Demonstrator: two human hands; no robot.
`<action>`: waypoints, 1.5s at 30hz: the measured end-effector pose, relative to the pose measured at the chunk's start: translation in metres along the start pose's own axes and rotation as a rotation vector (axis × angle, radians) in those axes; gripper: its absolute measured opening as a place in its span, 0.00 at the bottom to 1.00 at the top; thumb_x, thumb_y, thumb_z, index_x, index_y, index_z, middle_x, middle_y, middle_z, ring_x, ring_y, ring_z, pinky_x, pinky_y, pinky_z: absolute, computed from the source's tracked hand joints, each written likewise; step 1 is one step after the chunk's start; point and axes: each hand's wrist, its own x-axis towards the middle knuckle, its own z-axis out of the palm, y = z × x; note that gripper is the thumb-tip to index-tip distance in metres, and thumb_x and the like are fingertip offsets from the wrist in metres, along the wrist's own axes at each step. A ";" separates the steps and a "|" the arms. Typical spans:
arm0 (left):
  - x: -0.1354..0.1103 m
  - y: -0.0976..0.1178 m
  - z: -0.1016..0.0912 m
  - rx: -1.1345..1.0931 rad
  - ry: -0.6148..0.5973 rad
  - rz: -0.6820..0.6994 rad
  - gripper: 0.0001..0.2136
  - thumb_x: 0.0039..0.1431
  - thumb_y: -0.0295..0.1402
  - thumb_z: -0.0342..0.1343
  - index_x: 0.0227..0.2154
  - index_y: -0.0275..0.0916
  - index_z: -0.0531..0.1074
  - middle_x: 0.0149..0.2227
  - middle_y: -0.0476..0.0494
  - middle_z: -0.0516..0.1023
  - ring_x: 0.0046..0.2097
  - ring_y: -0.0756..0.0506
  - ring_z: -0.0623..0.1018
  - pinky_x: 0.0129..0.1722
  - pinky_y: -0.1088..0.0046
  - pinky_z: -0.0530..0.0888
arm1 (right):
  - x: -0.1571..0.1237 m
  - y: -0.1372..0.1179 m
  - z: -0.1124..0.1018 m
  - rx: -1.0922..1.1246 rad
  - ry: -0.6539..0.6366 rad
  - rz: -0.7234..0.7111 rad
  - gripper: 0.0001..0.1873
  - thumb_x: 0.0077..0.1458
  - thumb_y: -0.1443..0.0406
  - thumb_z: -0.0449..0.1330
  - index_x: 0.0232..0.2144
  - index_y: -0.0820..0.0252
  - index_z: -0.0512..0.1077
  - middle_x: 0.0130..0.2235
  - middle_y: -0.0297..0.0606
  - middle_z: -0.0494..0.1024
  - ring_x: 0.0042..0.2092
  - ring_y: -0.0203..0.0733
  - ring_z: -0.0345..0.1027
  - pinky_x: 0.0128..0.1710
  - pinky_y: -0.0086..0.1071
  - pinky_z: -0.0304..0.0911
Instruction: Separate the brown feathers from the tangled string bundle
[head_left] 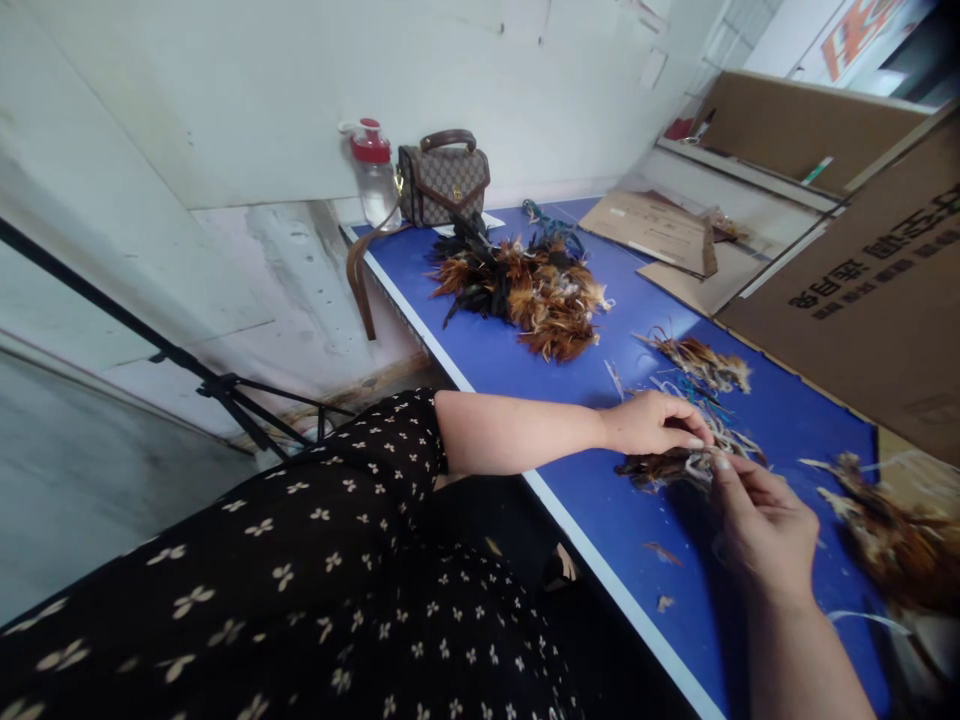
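Both hands meet over a bundle of feathers (652, 470) with pale strings, above the blue table. My left hand (656, 422) pinches at the bundle's stringy end, thumb and forefinger together. Close against it, my right hand (769, 515) has its thumb and fingers pressed on the same pale strings. The exact spot between the fingertips is too small to make out. Just beyond the hands lies a small clump of brown feathers (705, 362) with white ends. Further back is a large pile of brown, orange and black feathers (532, 290).
More brown feathers (892, 530) lie at the right edge. A brown handbag (444, 180) and a red-capped bottle (373, 175) stand at the table's far end. Cardboard (862, 270) walls the right side. A black tripod (217, 385) stands left of the blue table (480, 345).
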 end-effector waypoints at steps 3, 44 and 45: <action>-0.001 -0.001 -0.001 -0.029 -0.003 -0.017 0.04 0.65 0.28 0.75 0.39 0.37 0.86 0.41 0.47 0.86 0.46 0.48 0.82 0.63 0.63 0.77 | -0.001 0.001 0.000 0.015 -0.004 0.002 0.32 0.51 0.40 0.82 0.45 0.57 0.91 0.35 0.40 0.86 0.32 0.37 0.72 0.32 0.30 0.68; -0.001 -0.006 0.007 -0.251 -0.030 -0.076 0.07 0.69 0.25 0.70 0.41 0.37 0.76 0.37 0.52 0.80 0.38 0.52 0.78 0.45 0.68 0.75 | -0.006 -0.017 0.012 -0.262 -0.172 -0.377 0.25 0.60 0.39 0.76 0.33 0.52 0.85 0.33 0.39 0.81 0.32 0.42 0.68 0.32 0.37 0.65; -0.001 -0.006 0.007 -0.255 -0.039 -0.081 0.07 0.69 0.26 0.70 0.41 0.38 0.76 0.36 0.52 0.80 0.36 0.52 0.78 0.44 0.68 0.75 | -0.006 -0.017 0.012 -0.271 -0.177 -0.394 0.25 0.61 0.39 0.75 0.33 0.52 0.85 0.33 0.39 0.82 0.32 0.42 0.69 0.32 0.38 0.65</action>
